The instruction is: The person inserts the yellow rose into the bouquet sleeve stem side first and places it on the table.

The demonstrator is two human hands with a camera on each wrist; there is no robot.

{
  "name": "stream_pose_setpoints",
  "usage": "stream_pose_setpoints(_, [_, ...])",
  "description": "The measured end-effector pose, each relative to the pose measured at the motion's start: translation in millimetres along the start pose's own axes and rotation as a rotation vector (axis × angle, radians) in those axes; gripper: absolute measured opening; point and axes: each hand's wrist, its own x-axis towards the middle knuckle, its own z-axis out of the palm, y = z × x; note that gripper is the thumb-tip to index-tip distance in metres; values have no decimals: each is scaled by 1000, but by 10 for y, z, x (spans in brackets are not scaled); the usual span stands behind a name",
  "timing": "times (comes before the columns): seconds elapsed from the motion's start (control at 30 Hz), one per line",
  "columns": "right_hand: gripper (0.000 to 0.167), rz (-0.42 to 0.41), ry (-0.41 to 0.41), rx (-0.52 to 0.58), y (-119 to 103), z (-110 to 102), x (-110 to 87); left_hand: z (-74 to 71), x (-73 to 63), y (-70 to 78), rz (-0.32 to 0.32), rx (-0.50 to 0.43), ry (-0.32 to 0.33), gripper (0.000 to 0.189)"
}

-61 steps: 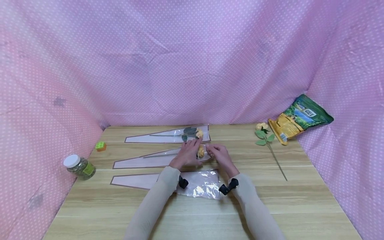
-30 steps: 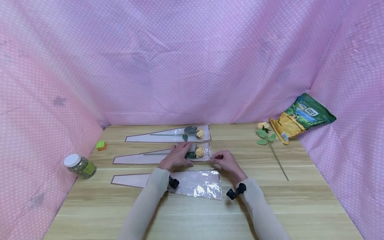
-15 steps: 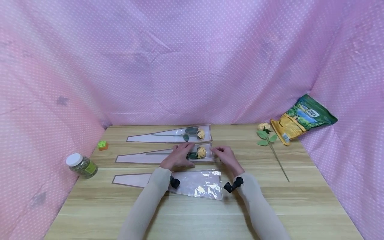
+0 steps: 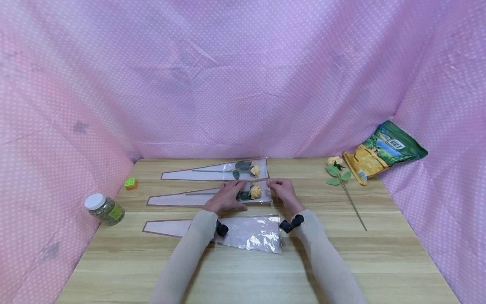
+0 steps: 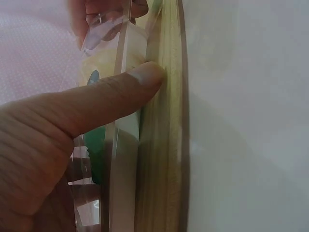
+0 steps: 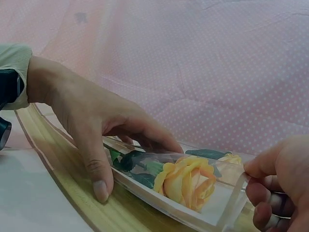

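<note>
Pinches the wide end of the middle sleeve with the right hand; rests the left hand, relaxed and released, across it, hiding part of the stem of the yellow rose inside. Has this sleeve on the tabletop between a far sleeve bearing another rose and a near sleeve partly blocked by the left forearm. Includes a loose rose just beside a green-and-yellow bag at right, a white-lidded jar near a small block at left, and a dotted curtain behind.
</note>
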Motion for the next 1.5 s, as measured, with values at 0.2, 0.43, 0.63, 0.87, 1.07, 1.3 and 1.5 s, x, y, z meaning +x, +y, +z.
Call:
stream_pose_setpoints(0.2, [30, -10, 0, 31, 10, -31, -7, -8, 10, 2, 12, 27, 5, 96])
stream_pose_setpoints(0.43, [32, -4, -7, 36, 42, -86, -6, -3, 2, 7, 11, 53, 14, 97])
stream_pose_setpoints(0.63, [33, 2, -15, 20, 37, -120, -23, -7, -31, 21, 36, 54, 29, 100])
stream_pose_setpoints(0.87, [35, -59, 12, 33, 38, -250, -88, -23, -67, 19, 36, 43, 68, 104])
stream_pose_setpoints(1.07, [38, -73, -11, -39, 99, -407, -214, -98, -179, -22, 54, 20, 115, 106])
stream_pose_setpoints(1.3, [40, -84, -26, -36, 201, -542, -380, -190, -400, -82, 62, 5, 149, 105])
stream_pose_setpoints(1.5, [38, -69, -83, -13, 308, -569, -540, -113, -658, -80, 56, -40, 158, 100])
